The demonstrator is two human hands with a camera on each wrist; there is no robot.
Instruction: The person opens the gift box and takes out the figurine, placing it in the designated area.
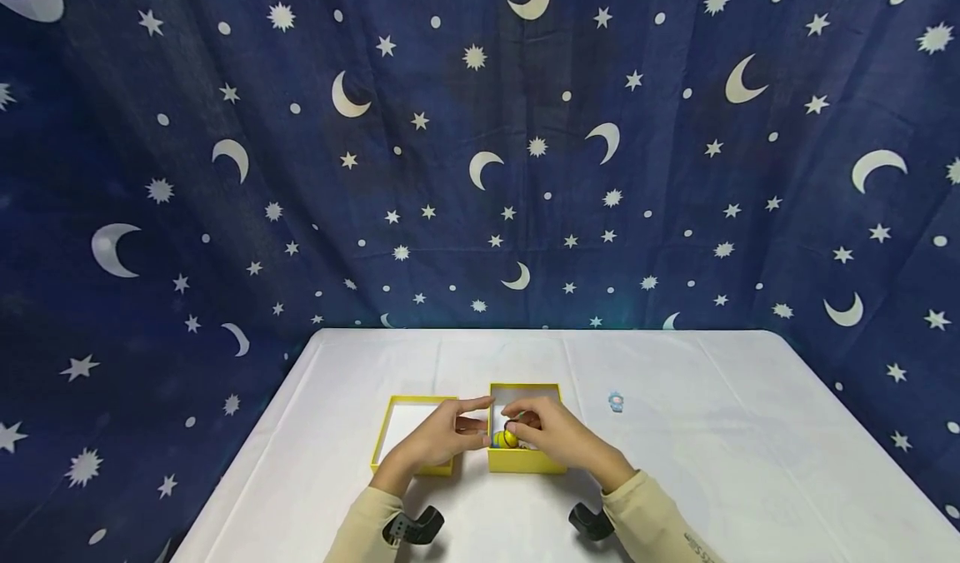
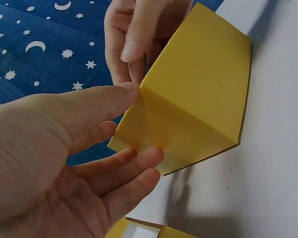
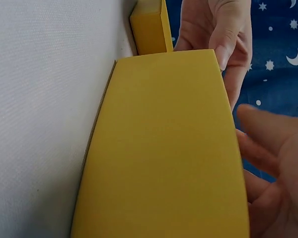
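Observation:
An open yellow box (image 1: 527, 461) with a pale inside stands on the white table. Against its left wall my left hand (image 1: 444, 435) rests with fingers nearly straight; in the left wrist view the thumb meets the top corner and the fingertips lie on the side. My right hand (image 1: 551, 430) reaches in over the right wall. Its thumb and curled fingers pinch a small yellow-and-blue toy figure (image 1: 511, 439) with a dark band, near the front left inside the box. In both wrist views the box walls hide the figure.
Left of the box lies a shallow yellow-rimmed lid (image 1: 383, 431), white inside, partly behind my left hand. A tiny light-blue figure (image 1: 616, 402) is on the table (image 1: 720, 463) to the right. A dark blue curtain (image 1: 450, 130) with moons and stars hangs behind.

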